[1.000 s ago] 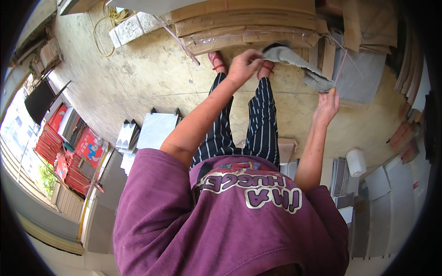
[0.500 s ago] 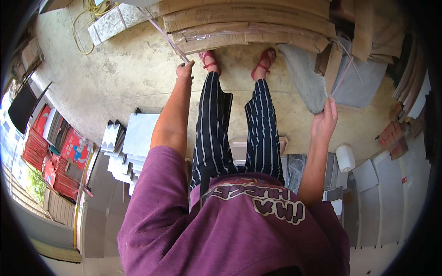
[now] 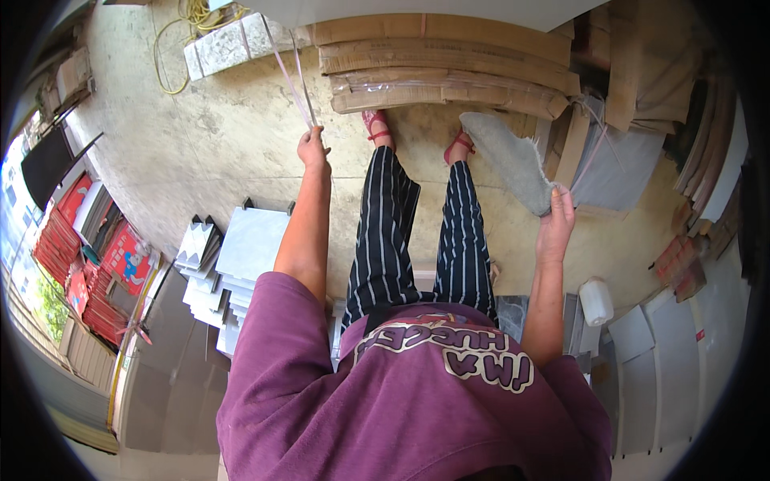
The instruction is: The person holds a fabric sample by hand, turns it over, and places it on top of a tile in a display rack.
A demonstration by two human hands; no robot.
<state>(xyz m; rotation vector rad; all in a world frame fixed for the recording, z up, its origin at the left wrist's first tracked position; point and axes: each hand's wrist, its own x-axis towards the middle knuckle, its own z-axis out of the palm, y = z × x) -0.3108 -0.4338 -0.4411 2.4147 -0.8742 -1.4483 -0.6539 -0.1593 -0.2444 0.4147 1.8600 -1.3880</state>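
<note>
I am standing on a stained, pale concrete floor [image 3: 224, 160]. Ahead of me, a long stack of brown cardboard-wrapped packages [image 3: 449, 88] is lying crosswise. To my left, a stack of pale grey tiles [image 3: 250, 244] is standing near my striped trouser leg. A fuzzy grey cloth [image 3: 509, 160] is stretching out beyond my right leg, in front of the stack's right end. 2 strands of pale pink strap [image 3: 296, 92] are slanting down from the upper left. My left hand [image 3: 314, 148] is gripping the strap; my right hand [image 3: 557, 208] is pinching the cloth's near corner.
</note>
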